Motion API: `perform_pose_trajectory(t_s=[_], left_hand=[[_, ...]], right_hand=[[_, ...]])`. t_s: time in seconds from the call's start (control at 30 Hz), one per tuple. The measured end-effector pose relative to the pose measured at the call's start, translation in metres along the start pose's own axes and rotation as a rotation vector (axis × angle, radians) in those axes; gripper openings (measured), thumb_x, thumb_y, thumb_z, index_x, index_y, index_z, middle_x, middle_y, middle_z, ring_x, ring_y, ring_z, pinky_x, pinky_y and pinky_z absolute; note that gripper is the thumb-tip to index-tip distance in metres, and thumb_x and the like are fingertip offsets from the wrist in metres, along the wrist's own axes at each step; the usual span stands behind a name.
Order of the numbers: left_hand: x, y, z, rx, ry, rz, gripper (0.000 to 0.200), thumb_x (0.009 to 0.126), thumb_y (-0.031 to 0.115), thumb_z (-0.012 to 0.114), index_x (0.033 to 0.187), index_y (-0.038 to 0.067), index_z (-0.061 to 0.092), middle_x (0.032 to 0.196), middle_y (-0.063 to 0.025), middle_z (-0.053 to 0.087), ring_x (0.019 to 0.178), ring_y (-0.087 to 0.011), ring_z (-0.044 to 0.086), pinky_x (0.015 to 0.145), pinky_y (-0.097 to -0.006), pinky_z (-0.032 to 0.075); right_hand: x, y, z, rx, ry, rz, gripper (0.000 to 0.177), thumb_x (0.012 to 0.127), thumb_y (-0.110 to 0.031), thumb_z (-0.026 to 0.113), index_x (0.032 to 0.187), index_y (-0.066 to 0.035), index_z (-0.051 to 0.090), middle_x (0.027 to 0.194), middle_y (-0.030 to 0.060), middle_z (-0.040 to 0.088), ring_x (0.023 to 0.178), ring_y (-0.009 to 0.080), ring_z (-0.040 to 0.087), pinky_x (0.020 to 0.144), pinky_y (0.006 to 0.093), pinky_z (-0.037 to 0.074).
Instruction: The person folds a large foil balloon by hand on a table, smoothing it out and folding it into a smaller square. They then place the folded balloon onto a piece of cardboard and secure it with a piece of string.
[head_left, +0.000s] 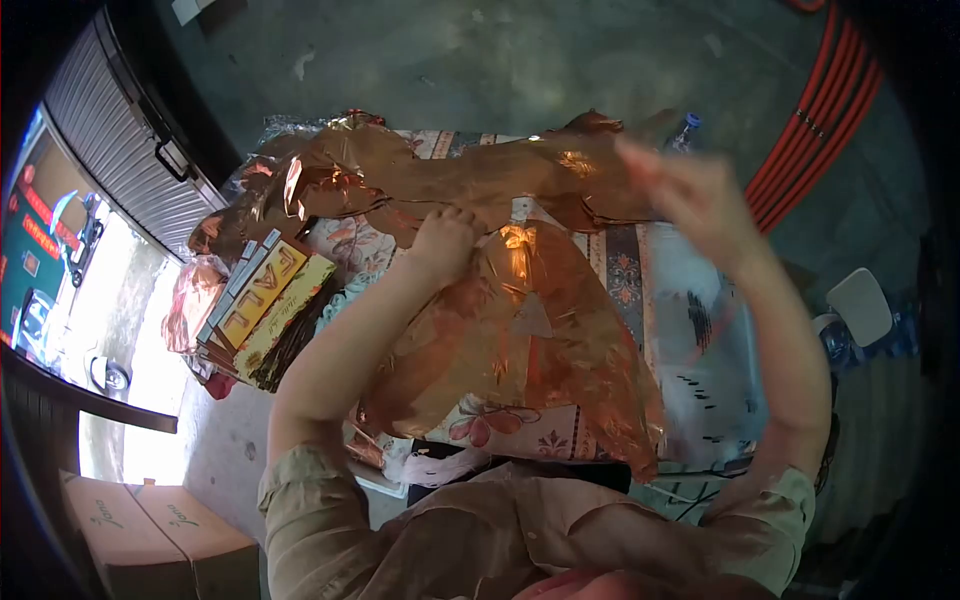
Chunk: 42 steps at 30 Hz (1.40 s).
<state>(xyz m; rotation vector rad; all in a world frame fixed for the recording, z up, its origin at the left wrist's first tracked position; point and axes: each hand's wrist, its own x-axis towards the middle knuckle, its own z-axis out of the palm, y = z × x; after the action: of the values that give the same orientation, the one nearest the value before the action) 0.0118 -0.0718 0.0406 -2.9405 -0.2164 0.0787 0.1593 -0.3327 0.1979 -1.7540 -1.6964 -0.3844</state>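
Observation:
Thin copper-coloured foil balloons, flat and uninflated, cover much of the table. My left hand (447,242) is closed, its curled fingers on the upper edge of the large front foil balloon (590,300). A second length of copper foil (470,180) lies just beyond it, running across the table. Up at the right, my right hand (695,200) is raised near that foil's right end and smeared by motion. An orange-red blur shows at its fingertips; I cannot tell what it is.
A stack of printed FALL cards (270,300) lies at the left, beside crumpled clear plastic wrap (195,300). A patterned cloth (625,270) shows under the foil. To the right are a clear sheet with black marks (700,380), a blue-capped bottle (688,130) and red hoses (815,120). Cardboard boxes (150,530) stand lower left.

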Motion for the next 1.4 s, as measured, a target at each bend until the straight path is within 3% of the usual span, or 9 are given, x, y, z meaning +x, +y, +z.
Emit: perform_pose_trajectory(t_s=[0.1, 0.3, 0.6, 0.67, 0.8, 0.87, 1.1, 1.17, 1.4], left_hand=[[0.032, -0.015, 0.034, -0.187, 0.28, 0.002, 0.05, 0.078, 0.03, 0.064, 0.122, 0.009, 0.051, 0.128, -0.0103, 0.05, 0.126, -0.0293, 0.042, 0.102, -0.0447, 0.033], [0.075, -0.021, 0.062, -0.158, 0.227, -0.1, 0.048, 0.086, 0.033, 0.053, 0.13, 0.016, 0.048, 0.132, -0.0101, 0.047, 0.131, -0.028, 0.036, 0.104, -0.0476, 0.031], [0.117, -0.036, 0.055, -0.298, 0.011, -0.224, 0.037, 0.088, 0.031, 0.052, 0.122, 0.016, 0.054, 0.132, -0.0098, 0.046, 0.13, -0.0271, 0.038, 0.103, -0.0485, 0.032], [0.113, -0.04, 0.068, -0.27, 0.492, -0.153, 0.037, 0.086, 0.03, 0.055, 0.119, 0.013, 0.054, 0.127, -0.0107, 0.05, 0.125, -0.0282, 0.043, 0.099, -0.0469, 0.038], [0.055, -0.036, 0.013, -0.284, 0.207, -0.123, 0.038, 0.083, 0.022, 0.057, 0.119, 0.01, 0.053, 0.12, -0.0131, 0.055, 0.117, -0.0322, 0.05, 0.094, -0.0456, 0.043], [0.015, -0.03, 0.002, -0.121, -0.105, -0.149, 0.031, 0.081, 0.022, 0.059, 0.109, 0.009, 0.059, 0.112, -0.0125, 0.058, 0.106, -0.0293, 0.057, 0.077, -0.0402, 0.052], [-0.139, 0.022, 0.013, -0.272, 0.014, 0.017, 0.032, 0.08, 0.027, 0.06, 0.104, 0.006, 0.062, 0.109, -0.0123, 0.059, 0.106, -0.0278, 0.056, 0.083, -0.0399, 0.049], [-0.158, 0.043, 0.023, -0.138, 0.344, 0.0, 0.036, 0.08, 0.028, 0.061, 0.108, 0.006, 0.059, 0.111, -0.0124, 0.058, 0.109, -0.0266, 0.054, 0.088, -0.0411, 0.046], [-0.2, 0.093, 0.013, -0.253, 0.318, -0.032, 0.039, 0.083, 0.025, 0.06, 0.117, 0.006, 0.057, 0.119, -0.0123, 0.056, 0.112, -0.0295, 0.051, 0.093, -0.0411, 0.042]], right_hand=[[-0.055, -0.025, 0.011, -0.272, -0.226, -0.151, 0.05, 0.069, -0.004, 0.061, 0.118, -0.012, 0.064, 0.073, 0.005, 0.065, 0.056, 0.0211, 0.06, 0.053, 0.0342, 0.048], [-0.132, -0.043, 0.035, -0.115, -0.34, -0.184, 0.049, 0.064, -0.01, 0.072, 0.113, -0.013, 0.065, 0.055, -0.0002, 0.049, 0.046, 0.0193, 0.052, 0.044, 0.0328, 0.044], [-0.158, -0.067, 0.04, 0.045, -0.431, -0.044, 0.048, 0.065, -0.011, 0.073, 0.112, -0.01, 0.064, 0.06, 0.0006, 0.053, 0.052, 0.0179, 0.056, 0.046, 0.0312, 0.045], [-0.161, -0.073, 0.046, 0.065, -0.457, -0.046, 0.048, 0.065, -0.012, 0.073, 0.112, -0.009, 0.064, 0.061, 0.0008, 0.054, 0.053, 0.0178, 0.056, 0.046, 0.031, 0.045], [-0.163, -0.08, 0.055, 0.078, -0.474, -0.045, 0.044, 0.068, -0.013, 0.07, 0.111, -0.006, 0.064, 0.062, 0.0007, 0.052, 0.053, 0.0176, 0.055, 0.046, 0.0316, 0.045], [-0.166, -0.08, 0.061, 0.062, -0.465, -0.073, 0.042, 0.07, -0.013, 0.068, 0.112, -0.006, 0.064, 0.06, 0.0007, 0.051, 0.051, 0.018, 0.054, 0.047, 0.0326, 0.045], [-0.17, -0.094, 0.069, -0.039, -0.444, -0.117, 0.035, 0.074, -0.017, 0.067, 0.108, -0.009, 0.064, 0.062, 0.0003, 0.053, 0.054, 0.0154, 0.056, 0.049, 0.0298, 0.047], [-0.178, -0.099, 0.074, 0.0, -0.421, -0.104, 0.034, 0.074, -0.017, 0.066, 0.107, -0.009, 0.064, 0.061, 0.0012, 0.053, 0.054, 0.016, 0.057, 0.049, 0.0303, 0.047], [-0.185, -0.129, 0.062, -0.064, -0.384, -0.07, 0.032, 0.072, -0.014, 0.067, 0.104, -0.009, 0.067, 0.06, 0.0014, 0.053, 0.052, 0.0186, 0.057, 0.049, 0.0316, 0.047]])
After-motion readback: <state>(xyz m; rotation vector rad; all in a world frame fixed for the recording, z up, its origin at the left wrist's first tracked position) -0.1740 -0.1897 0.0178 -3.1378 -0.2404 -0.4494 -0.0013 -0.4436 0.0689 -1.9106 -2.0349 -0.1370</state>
